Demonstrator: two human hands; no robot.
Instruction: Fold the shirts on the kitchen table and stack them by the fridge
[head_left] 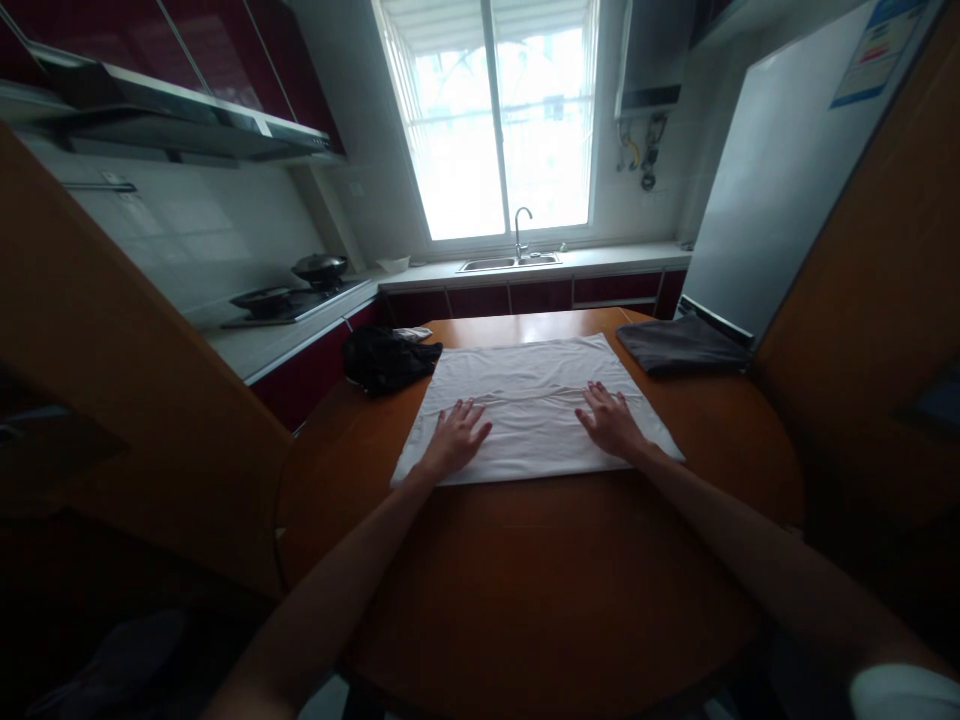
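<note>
A white cloth (525,440), perhaps a folded garment, lies spread out on the wooden table (555,580). A raised fold or edge runs across its middle from side to side. My left hand (454,438) rests flat on the left part of the cloth, fingers spread. On the right part, my right hand (609,420) lies palm down with its fingers apart, the fingertips at the raised fold. Neither hand grips anything. What kind of garment the cloth is, I cannot tell.
A crumpled black cloth (386,360) sits at the table's left edge, touching or close to the white cloth. A folded dark grey cloth (679,345) lies at the far right. Beyond are a stove with pans (319,268), a sink (487,264) and a fridge (780,180).
</note>
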